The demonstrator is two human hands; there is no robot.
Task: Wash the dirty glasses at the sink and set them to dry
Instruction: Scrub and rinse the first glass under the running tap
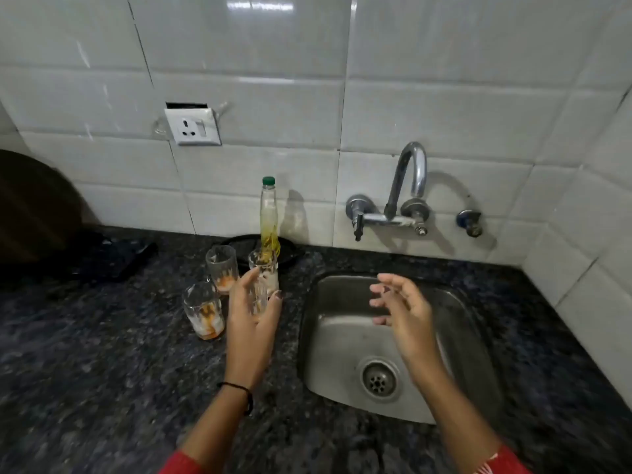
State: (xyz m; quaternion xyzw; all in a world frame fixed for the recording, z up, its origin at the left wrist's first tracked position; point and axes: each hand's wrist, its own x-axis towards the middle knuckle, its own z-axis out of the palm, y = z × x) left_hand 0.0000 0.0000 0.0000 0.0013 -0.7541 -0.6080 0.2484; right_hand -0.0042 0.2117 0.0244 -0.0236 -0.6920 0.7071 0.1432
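Four clear glass tumblers stand grouped on the dark speckled stone tabletop [102, 354], close to the left rim of the sink. Furthest left, against the white tiled wall, leans a dark round object I cannot identify, with a black flat item lying before it. Next comes the front stained glass tumbler [204, 311], smeared orange and white at its base, and behind it the rear stained glass tumbler [222, 268], soiled likewise. Above them on the wall sits a white socket plate [193, 126]; no writing on it is legible.

The left hand [253, 309] is wrapped round a clear ribbed glass tumbler [259, 295], thumb on one side and fingers on the other, apparently clamped on it, though blur hides whether it is lifted off the surface. Just behind it stands a fourth tumbler with white residue [268, 268], and behind that a tall clear plastic bottle with a green cap [268, 213], holding yellowish liquid, in front of a black round dish; it carries no readable label.

The gripped tumbler stands upright, its long axis vertical, and the steel sink [342, 336] lies directly to its right, with the chrome wall tap [407, 186] beyond; no water is seen running. The right hand [400, 306] hovers over the basin with fingers spread and empty, nearer the tap than the left. Washing looks barely begun: carrying the glass rightward over the rim seems the coming move.
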